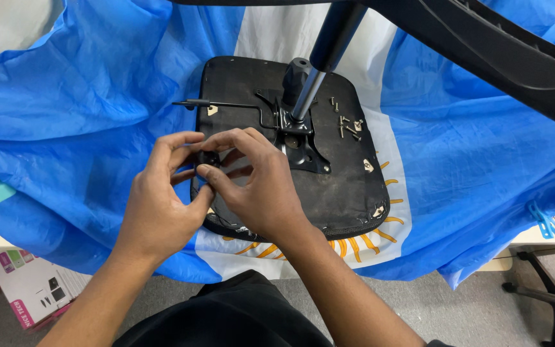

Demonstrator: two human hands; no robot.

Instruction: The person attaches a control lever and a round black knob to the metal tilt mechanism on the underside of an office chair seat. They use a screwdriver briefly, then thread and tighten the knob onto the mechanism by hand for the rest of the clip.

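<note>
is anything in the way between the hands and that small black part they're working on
Nothing visible. Both the left hand and the right hand already pinch the small black part at their fingertips, just above the upturned seat base. The loose screws lie off to the side.

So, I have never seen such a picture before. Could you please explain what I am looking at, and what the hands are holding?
There is one picture, taken by a camera on a person's head, looking down at their own bare hands. The left hand and right hand together pinch a small black part. Below lies an upturned black chair seat on a blue and white cloth. A metal column rises from its mounting plate, a thin lever sticks out left, and loose screws lie on the seat.
</note>
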